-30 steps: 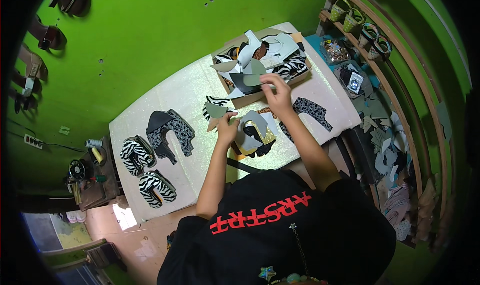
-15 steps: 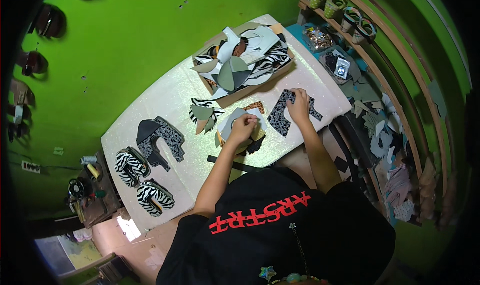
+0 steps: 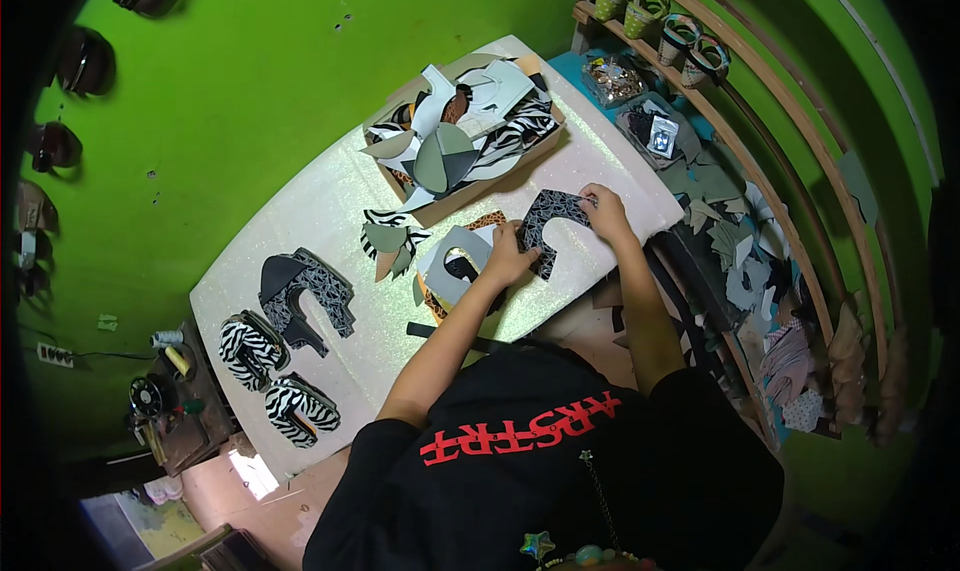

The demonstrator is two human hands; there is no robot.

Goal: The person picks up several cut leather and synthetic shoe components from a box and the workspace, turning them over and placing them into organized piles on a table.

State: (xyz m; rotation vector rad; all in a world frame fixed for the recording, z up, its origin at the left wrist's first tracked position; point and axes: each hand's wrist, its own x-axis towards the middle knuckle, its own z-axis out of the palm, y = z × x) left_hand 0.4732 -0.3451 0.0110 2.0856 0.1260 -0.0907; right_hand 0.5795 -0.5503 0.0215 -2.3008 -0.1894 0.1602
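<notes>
A U-shaped cut piece (image 3: 550,211) with a black-and-grey line pattern lies on the pale table, its opening toward me. My left hand (image 3: 512,258) has its fingers closed on the left side of the piece. My right hand (image 3: 606,215) pinches its upper right end. Just left of my left hand rests a grey U-shaped piece (image 3: 440,263), lying over leopard-print cutouts (image 3: 432,302). Farther left is a small heap of zebra-print and green-grey cutouts (image 3: 388,237). My left fingers partly hide the patterned piece's edge.
A box (image 3: 490,184) full of mixed cutouts stands at the table's far side. On the left lie black-patterned pieces (image 3: 318,291) and two zebra-print stacks (image 3: 250,351). A dark strip (image 3: 440,335) lies near the front edge. Fabric scraps (image 3: 735,261) and a wooden rack (image 3: 760,151) are at right.
My left hand has moved right, from the grey piece to the patterned one. The patterned piece has turned, and my right hand now holds its end. The whole view has shifted slightly.
</notes>
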